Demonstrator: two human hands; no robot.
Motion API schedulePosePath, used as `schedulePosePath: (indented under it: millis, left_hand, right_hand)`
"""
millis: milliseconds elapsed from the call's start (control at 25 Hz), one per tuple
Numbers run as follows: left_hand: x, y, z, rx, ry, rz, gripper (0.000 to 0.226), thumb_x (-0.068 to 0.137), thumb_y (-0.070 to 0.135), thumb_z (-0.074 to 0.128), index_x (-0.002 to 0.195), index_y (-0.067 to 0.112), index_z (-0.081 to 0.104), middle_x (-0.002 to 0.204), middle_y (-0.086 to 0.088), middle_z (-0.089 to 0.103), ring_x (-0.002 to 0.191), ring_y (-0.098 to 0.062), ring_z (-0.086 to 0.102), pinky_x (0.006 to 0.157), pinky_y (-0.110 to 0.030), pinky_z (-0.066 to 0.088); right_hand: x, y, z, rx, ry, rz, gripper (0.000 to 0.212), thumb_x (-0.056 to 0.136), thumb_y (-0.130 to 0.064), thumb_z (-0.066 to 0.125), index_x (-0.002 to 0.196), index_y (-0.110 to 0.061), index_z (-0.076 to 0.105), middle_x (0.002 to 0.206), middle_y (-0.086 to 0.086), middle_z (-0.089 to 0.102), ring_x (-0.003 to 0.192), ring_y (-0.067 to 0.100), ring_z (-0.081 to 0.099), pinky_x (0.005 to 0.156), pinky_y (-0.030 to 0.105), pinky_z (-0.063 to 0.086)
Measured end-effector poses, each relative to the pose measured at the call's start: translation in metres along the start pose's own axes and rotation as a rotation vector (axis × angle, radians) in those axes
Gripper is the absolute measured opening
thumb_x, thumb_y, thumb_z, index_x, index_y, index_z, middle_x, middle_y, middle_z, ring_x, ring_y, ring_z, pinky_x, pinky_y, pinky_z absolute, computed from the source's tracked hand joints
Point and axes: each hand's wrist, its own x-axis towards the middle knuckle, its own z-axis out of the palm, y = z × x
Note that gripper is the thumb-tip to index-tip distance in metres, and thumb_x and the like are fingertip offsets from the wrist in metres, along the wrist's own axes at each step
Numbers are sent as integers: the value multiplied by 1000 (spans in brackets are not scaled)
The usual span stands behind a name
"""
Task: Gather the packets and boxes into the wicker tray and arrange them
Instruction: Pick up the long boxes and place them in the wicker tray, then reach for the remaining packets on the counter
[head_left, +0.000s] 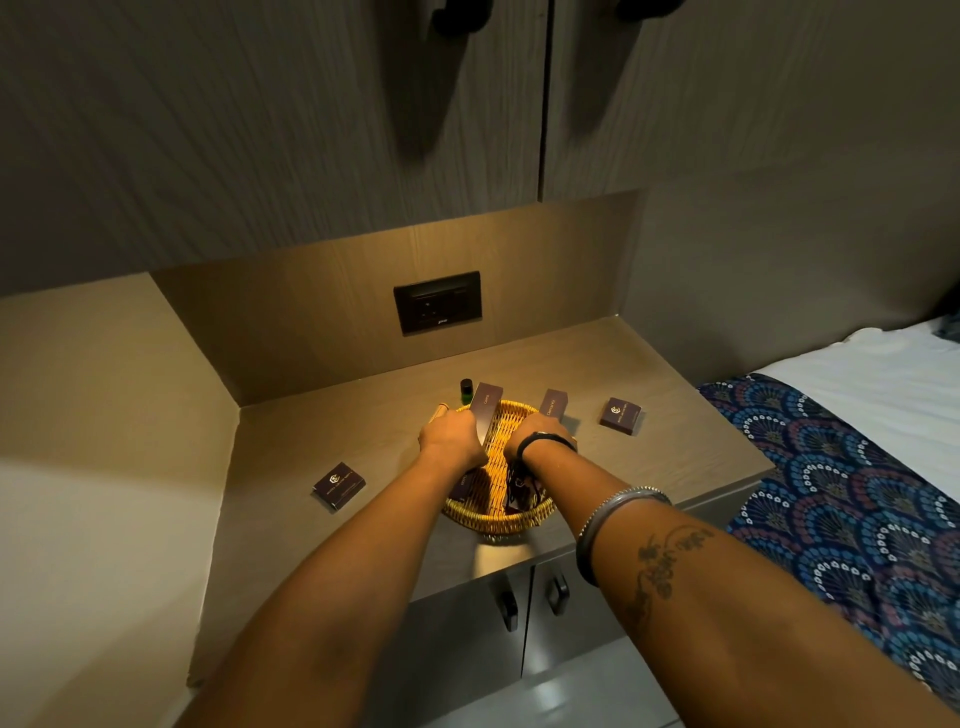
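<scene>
A wicker tray sits mid-bench with both hands over it. The left hand holds a long packet upright, its long axis pointing far. The right hand holds another packet. Two boxes lie outside the tray: one right, nearer the right hand; one near-left.

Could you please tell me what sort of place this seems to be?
Probably a hotel bedroom: a made bed beside a counter, matching branded boxes like guest toiletries around a wicker tray, and cupboards above.
</scene>
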Motion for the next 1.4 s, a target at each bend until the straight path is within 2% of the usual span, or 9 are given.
schedulePosePath:
  millis: [320,480,600,720,840,960,1160,1280,1400]
  left_hand:
    - [0,-3,3,-37,18,-1,51,77,31,77,122,17,56,119,-8,55,120,-23,47,79,-40,50]
    - [-4,-2,-6,-69,54,-9,39,82,36,74,110,11,62,105,-9,62,90,-26,60,71,-35,51]
    - [-12,-13,-22,-142,253,20,23,92,31,60,98,9,65,90,-9,67,80,-27,66,71,-38,58]
    - [-20,-57,-38,-193,486,-149,29,92,32,54,94,8,70,89,-14,70,81,-34,67,65,-36,51]
    - [-32,-127,-30,-342,409,-499,34,88,32,58,104,4,71,104,-21,69,97,-40,66,80,-42,51]
    - [-54,-181,-13,-515,307,-734,39,88,31,64,113,1,66,114,-23,67,103,-41,64,84,-43,50]
    - [-75,-206,1,-790,302,-912,29,84,30,61,88,2,71,69,-13,71,50,-24,63,59,-40,58]
    - [-64,-187,8,-892,256,-896,45,84,52,66,84,6,69,66,-9,66,51,-22,58,58,-39,56]
    - [-41,-160,5,-774,216,-813,48,79,61,69,80,13,69,71,-5,70,57,-20,64,63,-31,56]
  right_hand:
    - [0,4,2,-17,27,-39,37,91,-15,66,126,-4,61,121,15,68,111,30,66,95,40,58]
    - [3,5,-10,6,35,-116,20,92,-22,63,106,-8,66,107,13,67,98,27,66,87,34,57]
    - [14,18,-41,59,159,-189,20,93,-27,59,84,-10,64,88,10,65,77,26,61,68,33,50]
    - [41,54,-75,58,307,-177,21,92,-20,58,106,-6,68,86,9,66,84,32,66,64,34,49]
    - [79,97,-89,47,174,-162,28,92,-16,62,118,-6,61,94,13,65,86,30,63,74,41,54]
    - [109,119,-88,-45,42,-222,23,84,-20,76,100,-13,62,110,18,68,100,32,63,91,45,55]
    - [142,115,-89,-239,-94,-295,54,78,-25,84,126,-10,64,124,14,64,114,32,60,99,42,50]
    - [155,110,-93,-303,-148,-277,37,78,-24,84,110,-8,73,97,6,69,89,23,61,85,37,52]
    - [158,102,-98,-383,-168,-257,25,76,-33,85,82,-14,70,83,5,69,77,20,60,68,31,50]
